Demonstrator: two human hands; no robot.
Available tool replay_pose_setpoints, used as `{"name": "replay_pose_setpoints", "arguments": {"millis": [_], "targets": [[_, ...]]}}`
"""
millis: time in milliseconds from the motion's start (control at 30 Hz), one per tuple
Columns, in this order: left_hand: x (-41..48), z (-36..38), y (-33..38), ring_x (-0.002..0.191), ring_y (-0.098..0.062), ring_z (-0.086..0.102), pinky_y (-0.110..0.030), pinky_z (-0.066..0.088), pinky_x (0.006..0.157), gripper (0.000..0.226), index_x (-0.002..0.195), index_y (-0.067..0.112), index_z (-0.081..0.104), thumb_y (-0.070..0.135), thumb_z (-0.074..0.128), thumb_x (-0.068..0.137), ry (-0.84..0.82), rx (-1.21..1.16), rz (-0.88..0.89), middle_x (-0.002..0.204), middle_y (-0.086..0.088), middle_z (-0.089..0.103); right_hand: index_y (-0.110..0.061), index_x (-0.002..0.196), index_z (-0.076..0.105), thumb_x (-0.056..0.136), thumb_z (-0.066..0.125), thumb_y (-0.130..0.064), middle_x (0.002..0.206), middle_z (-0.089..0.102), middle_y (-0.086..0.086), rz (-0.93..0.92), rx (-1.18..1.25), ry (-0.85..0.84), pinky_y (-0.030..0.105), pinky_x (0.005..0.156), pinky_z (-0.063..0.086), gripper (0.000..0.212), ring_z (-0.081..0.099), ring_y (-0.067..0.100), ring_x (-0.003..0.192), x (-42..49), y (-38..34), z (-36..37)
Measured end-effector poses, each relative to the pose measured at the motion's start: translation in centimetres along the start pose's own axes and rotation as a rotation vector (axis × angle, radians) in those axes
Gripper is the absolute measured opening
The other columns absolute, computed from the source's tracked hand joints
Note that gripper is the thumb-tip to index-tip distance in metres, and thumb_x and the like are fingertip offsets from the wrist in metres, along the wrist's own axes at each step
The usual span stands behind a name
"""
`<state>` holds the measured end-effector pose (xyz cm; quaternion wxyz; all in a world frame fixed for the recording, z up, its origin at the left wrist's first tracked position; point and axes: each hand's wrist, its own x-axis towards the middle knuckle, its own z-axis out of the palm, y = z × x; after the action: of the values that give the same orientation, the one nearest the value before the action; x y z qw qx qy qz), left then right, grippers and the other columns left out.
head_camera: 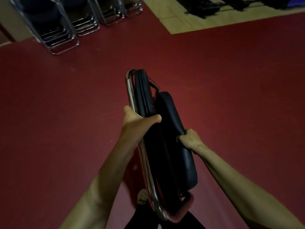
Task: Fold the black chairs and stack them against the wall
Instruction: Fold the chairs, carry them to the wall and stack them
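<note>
A folded black chair (144, 95) is held in the air over the red floor (66, 113), long side pointing away from the person. The left hand (138, 120) grips the chair's left edge, fingers curled round the shiny metal frame (130, 90) and the thumb (156, 118) pressed across the black backrest. The right hand (189, 139) grips the chair's right side, its fingers (181, 138) curled round the edge of the seat pad (171, 116). Well apart from the chair, far up to its left, rows of stacked chairs (54, 30) lean at the wall (9, 22). A pale floor patch (189, 20) lies far beyond the chair to its right.
</note>
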<state>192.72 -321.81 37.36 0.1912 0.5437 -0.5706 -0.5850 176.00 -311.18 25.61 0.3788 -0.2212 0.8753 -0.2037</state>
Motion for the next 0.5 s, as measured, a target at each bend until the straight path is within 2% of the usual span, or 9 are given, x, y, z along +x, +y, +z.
{"name": "replay_pose_setpoints", "arguments": {"millis": [200,267,333,367,433,500], "targets": [[11.5,-8.1,4.5,0.079,-0.017,0.065,-0.042,0.06,0.067,0.068,0.109,0.012,0.039,0.023,0.085,0.06,0.179,-0.05,0.008,0.096,-0.003,0.057,0.003,0.105,0.061,0.08,0.06,-0.013,0.094,0.065,0.018,-0.163,-0.079,-0.084,0.03,0.061,0.046,0.03,0.066,0.032,0.081,9.6,-16.0,3.3],[16.0,-10.6,5.6,0.081,-0.019,0.067,-0.046,0.06,0.067,0.07,0.107,0.013,0.039,0.025,0.085,0.054,0.25,-0.075,0.01,0.096,-0.004,0.058,0.001,0.1,0.06,0.084,0.058,-0.013,0.086,0.062,0.014,-0.209,-0.099,-0.139,0.029,0.057,0.043,0.022,0.062,0.029,0.074,13.3,-21.1,4.5],[20.4,-13.1,6.9,0.082,-0.021,0.067,-0.046,0.06,0.069,0.075,0.107,0.013,0.039,0.029,0.082,0.048,0.32,-0.089,0.007,0.096,-0.005,0.059,-0.003,0.086,0.056,0.084,0.055,-0.011,0.072,0.055,0.007,-0.257,-0.125,-0.191,0.026,0.05,0.037,0.008,0.055,0.023,0.062,17.2,-26.1,5.8],[22.5,-14.4,7.5,0.083,-0.021,0.066,-0.046,0.06,0.071,0.076,0.107,0.012,0.039,0.029,0.082,0.047,0.357,-0.092,-0.003,0.096,-0.005,0.059,-0.005,0.077,0.051,0.084,0.054,-0.01,0.067,0.05,0.005,-0.28,-0.127,-0.215,0.026,0.047,0.033,0.01,0.05,0.02,0.057,19.0,-28.5,6.6],[26.8,-16.9,8.5,0.084,-0.022,0.066,-0.046,0.059,0.073,0.073,0.107,0.012,0.039,0.026,0.085,0.051,0.412,-0.102,-0.014,0.096,-0.005,0.059,-0.009,0.062,0.042,0.084,0.057,-0.015,0.06,0.044,0.004,-0.343,-0.127,-0.244,0.026,0.047,0.028,0.027,0.043,0.017,0.051,22.4,-33.2,8.1],[30.6,-19.4,9.1,0.083,-0.023,0.066,-0.047,0.059,0.073,0.07,0.107,0.011,0.039,0.022,0.086,0.056,0.452,-0.131,-0.027,0.094,-0.005,0.06,-0.011,0.057,0.039,0.081,0.06,-0.025,0.056,0.043,0.002,-0.389,-0.141,-0.282,0.025,0.046,0.028,0.035,0.041,0.015,0.048,25.1,-37.7,9.4]]}}
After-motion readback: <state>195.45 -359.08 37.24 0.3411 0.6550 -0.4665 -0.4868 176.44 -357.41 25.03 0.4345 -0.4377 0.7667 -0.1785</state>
